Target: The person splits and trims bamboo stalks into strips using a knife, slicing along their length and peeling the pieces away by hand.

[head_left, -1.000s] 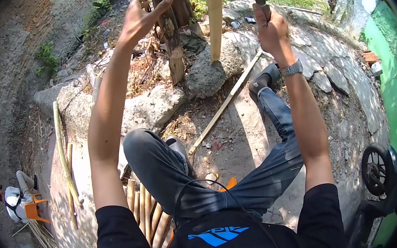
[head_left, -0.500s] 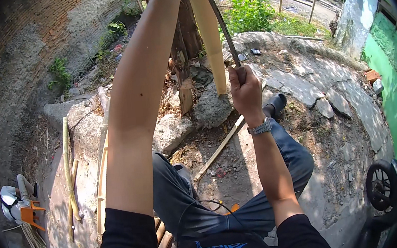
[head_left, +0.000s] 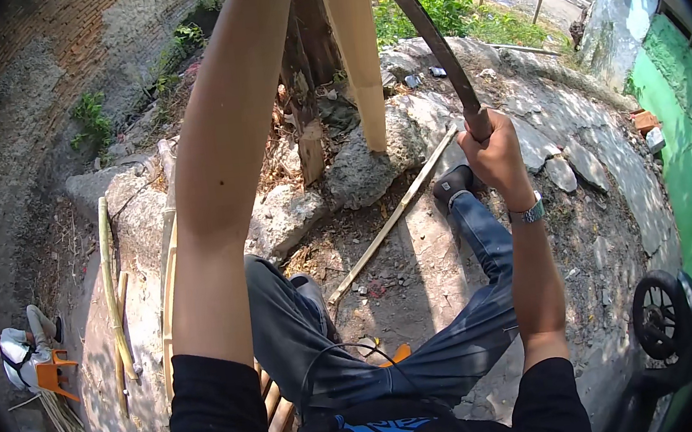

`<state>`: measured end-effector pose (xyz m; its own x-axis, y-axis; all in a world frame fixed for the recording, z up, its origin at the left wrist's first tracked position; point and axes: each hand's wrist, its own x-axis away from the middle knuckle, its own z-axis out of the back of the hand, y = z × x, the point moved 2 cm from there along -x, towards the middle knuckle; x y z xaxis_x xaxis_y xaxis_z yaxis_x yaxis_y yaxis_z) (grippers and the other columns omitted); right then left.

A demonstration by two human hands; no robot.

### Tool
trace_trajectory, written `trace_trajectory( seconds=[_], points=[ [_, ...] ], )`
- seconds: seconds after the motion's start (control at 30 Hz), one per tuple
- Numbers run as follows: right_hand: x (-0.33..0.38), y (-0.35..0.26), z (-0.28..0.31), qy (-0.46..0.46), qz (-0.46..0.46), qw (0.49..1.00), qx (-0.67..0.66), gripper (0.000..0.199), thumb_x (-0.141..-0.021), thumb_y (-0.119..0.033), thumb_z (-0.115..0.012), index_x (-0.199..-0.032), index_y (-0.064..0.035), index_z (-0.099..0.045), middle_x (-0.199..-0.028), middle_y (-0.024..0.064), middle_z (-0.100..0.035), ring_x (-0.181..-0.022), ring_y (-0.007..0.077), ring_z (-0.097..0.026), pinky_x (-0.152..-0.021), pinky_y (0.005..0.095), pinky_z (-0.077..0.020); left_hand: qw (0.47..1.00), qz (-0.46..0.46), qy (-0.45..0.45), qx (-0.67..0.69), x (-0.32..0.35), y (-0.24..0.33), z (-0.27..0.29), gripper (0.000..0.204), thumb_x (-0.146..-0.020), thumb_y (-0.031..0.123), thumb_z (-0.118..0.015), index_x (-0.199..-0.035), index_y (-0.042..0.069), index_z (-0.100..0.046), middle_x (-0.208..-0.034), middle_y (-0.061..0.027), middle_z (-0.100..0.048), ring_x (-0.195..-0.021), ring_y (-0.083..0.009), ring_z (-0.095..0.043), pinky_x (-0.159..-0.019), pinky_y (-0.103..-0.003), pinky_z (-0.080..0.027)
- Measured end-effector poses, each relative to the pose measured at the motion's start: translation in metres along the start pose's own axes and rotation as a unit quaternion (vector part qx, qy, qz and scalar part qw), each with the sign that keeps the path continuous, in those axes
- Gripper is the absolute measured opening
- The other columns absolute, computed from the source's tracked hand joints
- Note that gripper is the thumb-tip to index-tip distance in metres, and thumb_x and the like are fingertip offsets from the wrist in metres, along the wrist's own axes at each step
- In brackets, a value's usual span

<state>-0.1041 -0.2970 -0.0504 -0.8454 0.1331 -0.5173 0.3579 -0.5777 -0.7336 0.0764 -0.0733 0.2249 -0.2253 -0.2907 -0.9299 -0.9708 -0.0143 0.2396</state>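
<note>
Mid-chop judged: curved dark blade (head_left: 429, 39) gripped by its handle in fisted right hand (head_left: 495, 145) beside upright bamboo pole (head_left: 356, 55); left hand out of frame, state untellable; controlled downstroke needed next.

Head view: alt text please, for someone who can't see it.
The right hand grips a long curved dark blade by its handle, beside an upright pale bamboo pole. The left arm reaches up out of frame above rocky ground.

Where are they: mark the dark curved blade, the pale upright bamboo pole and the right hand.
dark curved blade (head_left: 428, 34), head view, middle of the blade's length.
pale upright bamboo pole (head_left: 358, 54), head view, its broad front face.
right hand (head_left: 495, 145), head view, back of the fist, closed around the blade's handle.
</note>
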Motion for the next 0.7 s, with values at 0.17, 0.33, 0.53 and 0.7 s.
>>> trace_trajectory(
  seconds=[0.17,0.33,0.53,0.7],
  points=[
    [0.035,-0.047,-0.010,0.081,-0.082,0.992,0.052,0.024,-0.091,-0.019,-0.072,-0.082,-0.0012,-0.059,-0.061,0.0044,-0.053,-0.055,0.0123,-0.046,-0.052,0.0334,-0.0390,0.973,-0.098,-0.081,-0.192,0.031,0.023,0.010,0.029,-0.096,0.028,-0.065,-0.092,-0.001,-0.066,-0.077,-0.0187,-0.066,-0.073,-0.0352,-0.067,-0.071,-0.044,-0.052],
    [0.035,-0.090,0.010,0.077,-0.097,0.991,0.050,0.043,-0.100,-0.040,-0.071,-0.083,-0.0016,-0.063,-0.059,0.0003,-0.048,-0.056,0.0090,-0.041,-0.051,0.0310,-0.0330,0.943,-0.098,-0.120,-0.294,0.010,0.015,0.011,0.028,-0.094,0.024,-0.064,-0.089,-0.004,-0.067,-0.077,-0.0253,-0.066,-0.077,-0.0416,-0.067,-0.071,-0.047,-0.050],
    [0.015,-0.179,0.093,0.018,-0.071,0.971,0.227,0.063,-0.097,-0.059,-0.065,-0.087,0.0028,-0.068,-0.060,0.0091,-0.048,-0.057,0.0208,-0.046,-0.058,0.0398,-0.0380,0.917,-0.101,-0.220,-0.318,0.023,0.010,0.035,0.028,-0.094,0.023,-0.064,-0.097,-0.004,-0.070,-0.084,-0.0248,-0.070,-0.079,-0.0390,-0.069,-0.071,-0.046,-0.051],
    [-0.015,-0.153,0.116,0.026,-0.020,0.957,0.287,0.060,-0.094,-0.058,-0.070,-0.090,0.0016,-0.069,-0.062,0.0067,-0.055,-0.055,0.0148,-0.054,-0.055,0.0341,-0.0437,0.958,-0.050,-0.182,-0.215,0.084,-0.022,0.051,0.025,-0.095,0.019,-0.065,-0.108,-0.001,-0.072,-0.093,-0.0194,-0.073,-0.081,-0.0304,-0.071,-0.075,-0.040,-0.054]
  ],
)
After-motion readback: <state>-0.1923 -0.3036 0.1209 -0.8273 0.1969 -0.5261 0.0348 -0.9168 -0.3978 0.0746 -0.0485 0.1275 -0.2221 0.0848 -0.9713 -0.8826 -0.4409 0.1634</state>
